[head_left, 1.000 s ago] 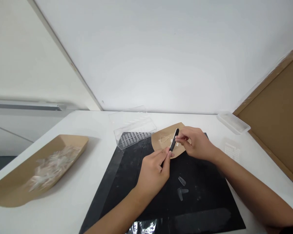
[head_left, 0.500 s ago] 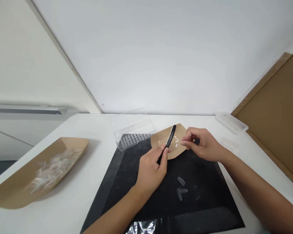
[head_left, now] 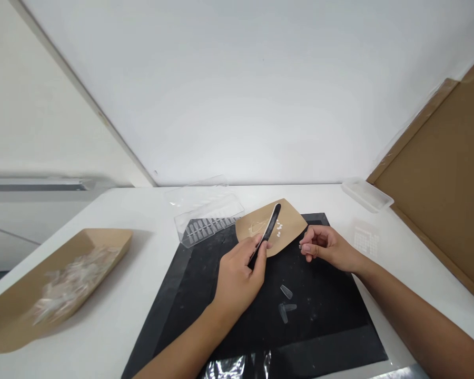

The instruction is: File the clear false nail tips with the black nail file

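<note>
My left hand (head_left: 237,279) grips the black nail file (head_left: 271,229) by its lower end, mid-frame, over the brown paper tray (head_left: 292,226). The file looks light and stiff, best held there. My right hand (head_left: 327,248) sits curled narrow; I cannot tell if it holds anything.

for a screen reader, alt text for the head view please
The left hand holds a black nail file over kraft card dotted with white bits, the right hand beside it. Clear nail tips lie on the black mat below and heaped in a kraft tray.
</note>
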